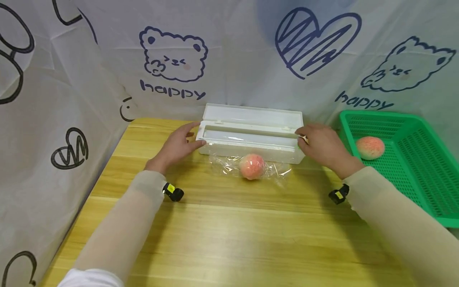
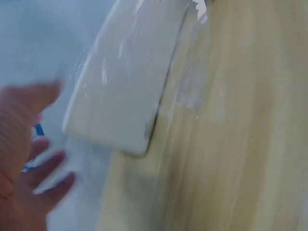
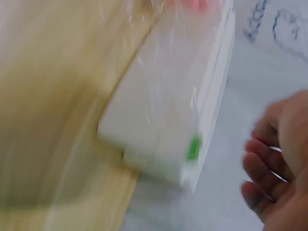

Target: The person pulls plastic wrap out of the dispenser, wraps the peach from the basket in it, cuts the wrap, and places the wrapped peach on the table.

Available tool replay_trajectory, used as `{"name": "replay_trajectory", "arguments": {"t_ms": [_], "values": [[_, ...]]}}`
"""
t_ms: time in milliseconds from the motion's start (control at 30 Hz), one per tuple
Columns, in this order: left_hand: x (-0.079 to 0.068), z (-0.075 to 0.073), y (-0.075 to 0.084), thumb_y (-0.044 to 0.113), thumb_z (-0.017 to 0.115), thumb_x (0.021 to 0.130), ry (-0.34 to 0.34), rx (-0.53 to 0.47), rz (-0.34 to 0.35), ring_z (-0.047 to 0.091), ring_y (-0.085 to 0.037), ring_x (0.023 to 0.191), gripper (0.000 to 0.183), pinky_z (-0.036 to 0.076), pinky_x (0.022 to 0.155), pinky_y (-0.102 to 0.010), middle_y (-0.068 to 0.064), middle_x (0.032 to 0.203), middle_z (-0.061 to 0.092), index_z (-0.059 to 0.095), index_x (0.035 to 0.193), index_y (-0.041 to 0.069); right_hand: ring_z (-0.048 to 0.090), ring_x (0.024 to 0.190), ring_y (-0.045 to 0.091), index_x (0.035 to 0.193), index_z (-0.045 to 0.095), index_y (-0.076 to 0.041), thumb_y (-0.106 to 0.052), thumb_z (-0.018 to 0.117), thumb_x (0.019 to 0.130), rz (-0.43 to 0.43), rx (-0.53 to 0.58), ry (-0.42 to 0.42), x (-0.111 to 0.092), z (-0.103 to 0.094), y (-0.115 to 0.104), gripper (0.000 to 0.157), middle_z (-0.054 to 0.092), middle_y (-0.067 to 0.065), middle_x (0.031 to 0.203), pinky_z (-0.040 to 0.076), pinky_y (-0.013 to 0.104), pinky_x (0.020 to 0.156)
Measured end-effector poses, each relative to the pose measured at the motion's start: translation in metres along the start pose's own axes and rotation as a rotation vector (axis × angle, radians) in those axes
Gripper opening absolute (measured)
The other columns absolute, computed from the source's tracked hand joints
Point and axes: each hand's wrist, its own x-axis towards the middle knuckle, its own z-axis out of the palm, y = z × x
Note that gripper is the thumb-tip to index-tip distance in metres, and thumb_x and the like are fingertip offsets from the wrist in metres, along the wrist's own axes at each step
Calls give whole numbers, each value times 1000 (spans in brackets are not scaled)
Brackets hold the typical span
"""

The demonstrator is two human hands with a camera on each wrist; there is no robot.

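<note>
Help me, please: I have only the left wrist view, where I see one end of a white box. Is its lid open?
Observer: Yes, the lid is open, at the back of the box.
Operator: Thank you. Which thing is in front of the middle of it?
Observer: A pink peach.
Operator: And where is the other of the two hands?
Observer: The right hand is at the right end of the box.
</note>
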Motion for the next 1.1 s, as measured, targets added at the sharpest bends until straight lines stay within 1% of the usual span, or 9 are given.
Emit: {"name": "replay_trajectory", "arguments": {"t_ms": [133, 267, 333, 433, 567, 700, 900, 1000, 1100], "values": [[-11, 13, 33, 26, 70, 102, 146, 215, 207, 54, -35, 133, 40, 46, 114, -51, -15, 144, 60, 65, 137, 8, 68, 100, 40, 113, 74, 3, -12, 69, 98, -119, 66, 190, -1, 18, -32, 22, 75, 20, 106, 55, 54, 90], [-24, 48, 66, 26, 70, 103, 50, 404, 420, 57, -30, 130, 31, 44, 116, -46, -11, 135, 68, 69, 129, 9, 65, 114, 38, 124, 70, 2, -24, 76, 97, -225, 52, 118, -5, 43, -68, 38, 72, 19, 119, 53, 52, 101], [-28, 66, 75, 30, 70, 103, -22, 487, 476, 56, -29, 133, 38, 43, 118, -45, -8, 138, 67, 67, 135, 11, 63, 118, 38, 132, 65, -1, -31, 80, 94, -245, 19, 51, -7, 57, -81, 51, 69, 18, 126, 52, 52, 103], [-29, 87, 81, 35, 75, 99, -51, 579, 498, 54, -28, 135, 50, 41, 117, -45, -6, 140, 64, 61, 142, 13, 61, 119, 38, 137, 58, -1, -33, 89, 86, -231, -20, 19, -9, 75, -90, 67, 65, 19, 129, 50, 52, 105], [-27, 101, 79, 37, 85, 90, -23, 652, 485, 55, -28, 131, 62, 43, 111, -46, -5, 135, 62, 56, 139, 13, 63, 112, 40, 132, 56, 5, -27, 91, 82, -203, -29, 103, -10, 88, -91, 69, 64, 22, 121, 52, 52, 102], [-22, 105, 77, 42, 88, 85, -6, 695, 490, 57, -29, 123, 64, 45, 106, -47, -6, 127, 63, 53, 131, 13, 65, 108, 40, 128, 57, 6, -36, 89, 85, -202, -35, 119, -8, 90, -88, 67, 66, 22, 116, 54, 52, 97], [-21, 102, 79, 52, 80, 91, -30, 672, 519, 60, -28, 119, 58, 47, 105, -46, -6, 122, 66, 57, 126, 11, 65, 114, 36, 129, 62, 2, -49, 85, 87, -130, 30, -84, -5, 75, -85, 70, 68, 17, 122, 52, 53, 99], [-21, 97, 83, 57, 76, 93, -119, 627, 499, 62, -26, 120, 59, 47, 107, -43, -4, 121, 68, 61, 127, 11, 65, 113, 33, 126, 65, 0, -47, 85, 86, -85, 110, -209, -3, 67, -83, 65, 70, 13, 118, 51, 51, 103], [-21, 89, 88, 56, 76, 93, -245, 551, 442, 63, -24, 118, 58, 47, 108, -41, 0, 121, 72, 66, 131, 13, 65, 100, 25, 121, 69, -3, -41, 84, 86, -76, 233, -322, -2, 61, -79, 54, 71, 6, 108, 54, 42, 93]]}}
